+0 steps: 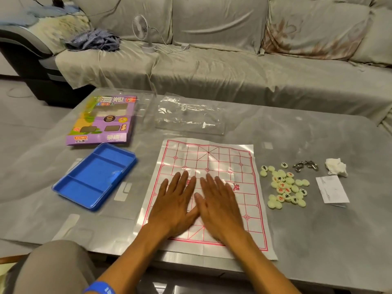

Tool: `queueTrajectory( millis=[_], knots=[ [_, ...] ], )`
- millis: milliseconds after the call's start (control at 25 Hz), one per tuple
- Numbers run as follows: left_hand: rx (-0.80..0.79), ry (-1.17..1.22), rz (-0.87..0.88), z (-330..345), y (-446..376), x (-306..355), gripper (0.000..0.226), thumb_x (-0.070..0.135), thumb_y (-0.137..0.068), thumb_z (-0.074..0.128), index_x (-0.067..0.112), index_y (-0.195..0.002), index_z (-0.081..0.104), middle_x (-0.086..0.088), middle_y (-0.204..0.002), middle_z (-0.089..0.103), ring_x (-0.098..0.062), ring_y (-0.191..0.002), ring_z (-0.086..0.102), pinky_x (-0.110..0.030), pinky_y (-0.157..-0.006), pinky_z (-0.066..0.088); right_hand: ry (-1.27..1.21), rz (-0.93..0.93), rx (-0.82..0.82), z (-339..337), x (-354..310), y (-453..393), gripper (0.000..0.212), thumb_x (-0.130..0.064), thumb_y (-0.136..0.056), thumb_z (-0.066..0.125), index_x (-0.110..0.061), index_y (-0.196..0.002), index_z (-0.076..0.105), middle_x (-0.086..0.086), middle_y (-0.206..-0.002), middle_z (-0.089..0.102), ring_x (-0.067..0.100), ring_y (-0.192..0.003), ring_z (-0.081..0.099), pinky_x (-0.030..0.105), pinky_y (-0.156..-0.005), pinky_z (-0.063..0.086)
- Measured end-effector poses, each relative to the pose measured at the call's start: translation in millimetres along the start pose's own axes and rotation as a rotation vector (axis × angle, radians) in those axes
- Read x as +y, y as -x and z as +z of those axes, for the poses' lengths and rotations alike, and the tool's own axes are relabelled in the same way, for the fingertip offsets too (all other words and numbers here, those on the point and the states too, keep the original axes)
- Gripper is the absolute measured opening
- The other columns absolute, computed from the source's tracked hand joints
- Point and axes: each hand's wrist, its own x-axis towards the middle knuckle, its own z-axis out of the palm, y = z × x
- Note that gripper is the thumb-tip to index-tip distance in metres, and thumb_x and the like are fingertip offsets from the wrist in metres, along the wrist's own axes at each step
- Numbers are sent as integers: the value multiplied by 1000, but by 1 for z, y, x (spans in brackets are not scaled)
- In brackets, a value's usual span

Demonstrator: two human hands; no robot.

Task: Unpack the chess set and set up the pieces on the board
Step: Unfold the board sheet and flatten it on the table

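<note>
A thin white plastic board sheet (233,162) with a red grid lies flat on the grey table. My left hand (175,205) and my right hand (220,209) press side by side on its middle, palms down, fingers straight. Their thumbs meet near the centre. To the right of the sheet lies a loose pile of pale round chess pieces (285,185) with red and black characters. An empty blue plastic tray (95,179) with compartments sits left of the sheet. The purple cardboard box (101,122) lies behind the tray.
A clear plastic bag (188,115) lies behind the sheet. Metal ring puzzles (305,166), a crumpled tissue (336,169) and a folded paper slip (332,192) sit at the right. A covered sofa with a small fan (142,30) stands beyond the table (318,240).
</note>
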Motion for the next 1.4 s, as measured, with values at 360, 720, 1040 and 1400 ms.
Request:
queueTrajectory(
  millis=[360, 720, 1040, 1400],
  knots=[
    [30, -24, -65, -3, -82, -17, 67, 68, -90, 2, 37, -149, -8, 5, -157, -19, -20, -143, -21, -46, -117, -11, 112, -35, 99, 14, 26, 2, 64, -66, -91, -3, -40, -147, -18, -12, -156, -24, 13, -143, -23, 41, -117, -9],
    [63, 63, -66, -1, -74, 22, 71, 58, -88, -12, 26, -151, -7, 3, -157, -19, -18, -145, -18, -39, -118, -10, 117, -16, 157, 8, 23, -5, 58, -57, -96, 1, -36, -151, -2, -6, -160, 3, 18, -147, 7, 36, -116, 2],
    [33, -21, -75, 11, -51, 34, 71, 70, -83, -9, 40, -146, -18, 8, -155, -26, -17, -140, -28, -49, -115, -15, 105, 122, 4, -17, 33, -93, 59, -54, -99, 11, -32, -152, 1, -2, -161, -10, 22, -147, -12, 42, -118, -8],
    [62, -15, -217, -8, 4, -19, 72, 76, -82, -7, 44, -145, -18, 10, -153, -29, -16, -140, -30, -46, -116, -13, 171, 184, 114, -36, 62, -89, 62, -51, -100, 13, -23, -153, -1, 3, -161, -11, 23, -147, -13, 45, -120, -2]
  ],
)
